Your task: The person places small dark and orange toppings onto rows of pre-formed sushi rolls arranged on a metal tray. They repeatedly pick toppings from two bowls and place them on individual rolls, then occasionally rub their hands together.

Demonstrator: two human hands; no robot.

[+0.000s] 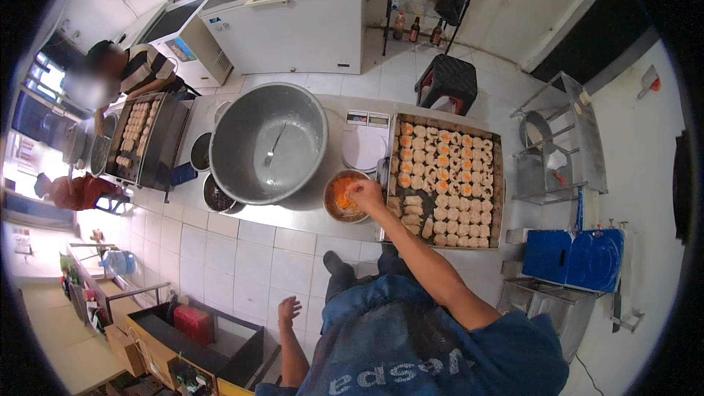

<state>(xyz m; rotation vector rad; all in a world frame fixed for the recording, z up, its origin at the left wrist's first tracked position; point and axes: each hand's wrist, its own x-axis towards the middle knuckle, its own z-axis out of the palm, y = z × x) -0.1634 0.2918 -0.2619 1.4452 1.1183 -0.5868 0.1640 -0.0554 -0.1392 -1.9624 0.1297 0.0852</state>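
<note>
My right hand [365,196] reaches over the rim of a round metal bowl [329,207], its fingers pinched into the orange grated carrot [342,192] inside. Beside that arm lies a large square steamer tray [499,198] holding rows of pale dumplings [462,227]. Orange topping sits on many dumplings in the far rows, while the near rows look plain. A few elongated pieces [412,209] lie at the tray's near left. My left hand [289,311] hangs low above the floor, away from the table, fingers apart and holding nothing.
A big grey basin [315,147] stands left of the bowl, with a kitchen scale [366,143] behind. Smaller pots [202,152] sit farther left. Another person [150,66] works at a second dumpling tray [158,132]. A black stool [447,81] is beyond the table.
</note>
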